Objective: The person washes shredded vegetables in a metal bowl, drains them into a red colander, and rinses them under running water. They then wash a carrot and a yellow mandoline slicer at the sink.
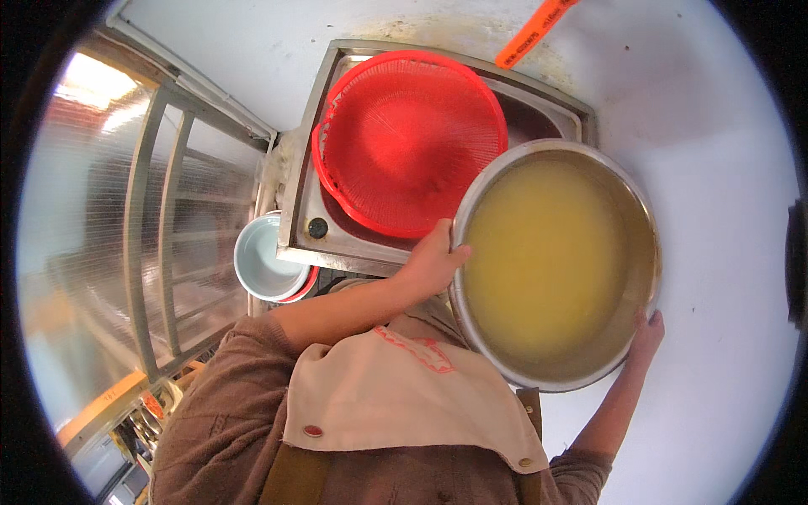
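Observation:
A large stainless steel basin (pixel 464 315) is held in front of me, to the right, with cloudy yellowish liquid (pixel 543 252) inside. My left hand (pixel 434 259) grips its left rim, thumb over the edge. At the lower right my right hand (pixel 647 331) has hold of the opposite side; part of that hand is hidden behind the metal. A red plastic colander (pixel 410 132) rests over a metal sink (pixel 344 252), left of the basin. No solid contents can be made out in the colander. The basin's upper left rim overlaps the colander's right edge in view.
A pale bucket (pixel 268 252) stands beside the sink at its left, with a red rim under it. A white wall (pixel 713 252) runs behind and to the right. An orange strip bearing writing (pixel 533 35) sticks out above the sink. A framed translucent panel (pixel 208 214) borders the left.

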Available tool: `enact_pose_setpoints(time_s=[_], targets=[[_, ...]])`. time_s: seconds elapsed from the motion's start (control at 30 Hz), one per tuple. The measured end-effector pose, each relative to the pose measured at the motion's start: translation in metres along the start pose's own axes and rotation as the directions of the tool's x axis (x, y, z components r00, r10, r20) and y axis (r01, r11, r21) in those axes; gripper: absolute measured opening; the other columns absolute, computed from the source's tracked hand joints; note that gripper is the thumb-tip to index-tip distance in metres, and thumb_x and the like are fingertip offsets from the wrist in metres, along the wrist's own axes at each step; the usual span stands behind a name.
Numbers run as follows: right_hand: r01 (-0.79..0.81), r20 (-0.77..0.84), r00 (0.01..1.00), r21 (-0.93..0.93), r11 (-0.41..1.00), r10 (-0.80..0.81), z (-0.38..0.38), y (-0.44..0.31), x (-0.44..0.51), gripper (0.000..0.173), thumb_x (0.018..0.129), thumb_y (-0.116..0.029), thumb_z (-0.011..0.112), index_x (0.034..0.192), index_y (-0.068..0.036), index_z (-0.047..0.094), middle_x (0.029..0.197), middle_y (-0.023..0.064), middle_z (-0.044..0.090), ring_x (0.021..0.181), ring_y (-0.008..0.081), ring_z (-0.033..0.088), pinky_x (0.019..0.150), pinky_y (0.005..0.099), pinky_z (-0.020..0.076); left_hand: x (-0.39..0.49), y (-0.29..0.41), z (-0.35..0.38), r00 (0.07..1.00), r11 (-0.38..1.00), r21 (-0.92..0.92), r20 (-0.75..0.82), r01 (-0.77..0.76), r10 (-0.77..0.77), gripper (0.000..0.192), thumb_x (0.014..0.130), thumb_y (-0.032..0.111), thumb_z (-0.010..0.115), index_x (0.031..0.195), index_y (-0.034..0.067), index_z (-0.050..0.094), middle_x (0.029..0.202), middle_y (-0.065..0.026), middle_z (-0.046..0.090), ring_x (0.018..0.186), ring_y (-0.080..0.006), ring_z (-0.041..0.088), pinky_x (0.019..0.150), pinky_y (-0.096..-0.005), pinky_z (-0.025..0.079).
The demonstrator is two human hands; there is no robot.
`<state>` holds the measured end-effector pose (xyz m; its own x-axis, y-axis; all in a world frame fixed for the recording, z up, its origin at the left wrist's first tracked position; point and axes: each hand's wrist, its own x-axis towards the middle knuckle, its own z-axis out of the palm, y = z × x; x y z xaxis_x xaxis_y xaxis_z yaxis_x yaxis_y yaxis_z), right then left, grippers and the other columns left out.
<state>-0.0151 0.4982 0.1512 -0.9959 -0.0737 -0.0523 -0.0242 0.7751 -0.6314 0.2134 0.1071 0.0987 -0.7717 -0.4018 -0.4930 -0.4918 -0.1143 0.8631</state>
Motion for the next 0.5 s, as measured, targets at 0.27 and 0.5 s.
enact_pose_setpoints(time_s=[0.27, 0.5], targets=[[0.064, 0.195, 0.979, -0.014, 0.998, -0.06, 0.035, -0.052, 0.049, 0.025, 0.081, -0.014, 0.061, 0.095, 0.005, 0.058, 0.087, 0.0097, 0.062, 0.074, 0.0163, 0.054, 0.069, 0.0308, 0.0448, -0.011, -0.022, -0.023, 0.989, 0.974, -0.225, -0.143, 0.016, -0.05, 0.034, 0.087, 0.009, 0.056, 0.116, -0.005, 0.046, 0.105, -0.0161, 0.058, 0.096, -0.0218, 0.055, 0.086, -0.0345, 0.043], [0.107, 0.283, 0.957, -0.157, 0.982, -0.059, 0.064, -0.117, 0.06, 0.029, 0.082, -0.016, 0.062, 0.1, 0.006, 0.06, 0.087, 0.0118, 0.064, 0.074, 0.0187, 0.058, 0.069, 0.0327, 0.0459, -0.012, -0.034, -0.045, 0.971, 0.938, -0.34, -0.19, 0.071, -0.143, 0.033, 0.088, 0.008, 0.054, 0.116, -0.007, 0.046, 0.106, -0.0163, 0.058, 0.095, -0.0207, 0.055, 0.084, -0.034, 0.044]])
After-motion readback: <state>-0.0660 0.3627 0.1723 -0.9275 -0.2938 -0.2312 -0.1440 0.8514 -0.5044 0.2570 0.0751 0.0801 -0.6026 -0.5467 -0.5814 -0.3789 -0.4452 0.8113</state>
